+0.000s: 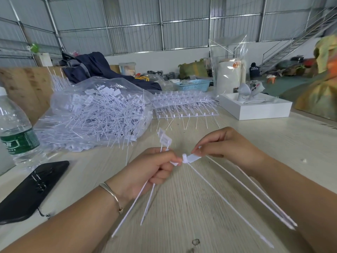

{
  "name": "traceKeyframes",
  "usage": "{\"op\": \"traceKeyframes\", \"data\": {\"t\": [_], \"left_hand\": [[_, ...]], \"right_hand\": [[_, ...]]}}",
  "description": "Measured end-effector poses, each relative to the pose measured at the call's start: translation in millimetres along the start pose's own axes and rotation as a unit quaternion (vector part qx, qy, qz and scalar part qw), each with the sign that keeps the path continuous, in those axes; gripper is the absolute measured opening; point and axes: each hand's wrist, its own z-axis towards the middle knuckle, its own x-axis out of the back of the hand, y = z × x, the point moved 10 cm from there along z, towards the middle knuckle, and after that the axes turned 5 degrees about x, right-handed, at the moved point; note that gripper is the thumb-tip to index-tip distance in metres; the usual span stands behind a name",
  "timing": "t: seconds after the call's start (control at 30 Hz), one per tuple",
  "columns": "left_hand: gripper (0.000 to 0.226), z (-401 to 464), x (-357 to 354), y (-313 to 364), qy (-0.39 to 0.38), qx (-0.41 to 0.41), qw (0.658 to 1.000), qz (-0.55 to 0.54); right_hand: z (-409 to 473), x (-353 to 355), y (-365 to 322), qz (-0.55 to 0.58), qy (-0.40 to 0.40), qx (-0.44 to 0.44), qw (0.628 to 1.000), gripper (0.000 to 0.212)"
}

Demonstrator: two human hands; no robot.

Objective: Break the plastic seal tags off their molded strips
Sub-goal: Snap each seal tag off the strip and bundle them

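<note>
White is seen on the seal tags [191, 157] and on the tray [255, 110] — the table [200, 207] is grained in pale wood. A black phone [31, 190] and a green-labelled clear bottle [16, 132] are shown — a blue basket [193, 85] bears a lattice pattern, and dark navy cloth [98, 68] is noted.

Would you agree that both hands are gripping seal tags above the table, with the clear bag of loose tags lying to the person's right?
Not quite: the head view shows the clear bag of loose tags lying to the person's left, beside the water bottle. The left hand and right hand do both grip seal tags above the table.
</note>
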Motion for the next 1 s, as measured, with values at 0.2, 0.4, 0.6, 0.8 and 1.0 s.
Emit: {"op": "traceKeyframes", "data": {"t": [0.2, 0.4, 0.6, 0.8, 1.0], "left_hand": [[0.033, -6, -7, -10, -0.054, 0.048, 0.997, 0.035], [0.038, -5, -9, -11, -0.042, 0.044, 0.998, 0.018], [0.040, -4, 0, -10, 0.025, 0.053, 0.998, -0.027], [0.048, -3, 8, -3, 0.056, 0.019, 0.997, -0.054], [0.019, -2, 10, -2, 0.062, 0.002, 0.998, -0.006]], "right_hand": [[-1, 7, 0, -0.002, -0.008, -0.009, 1.000, 0.006], [2, 28, 2, 0.016, 0.098, 0.012, 0.995, 0.020], [1, 21, -7, -0.103, 0.082, 0.065, 0.989, 0.023], [-6, 6, -37, -0.322, 0.091, 0.213, 0.918, 0.019], [-10, 1, -49, -0.300, 0.101, 0.264, 0.911, 0.024]]}}
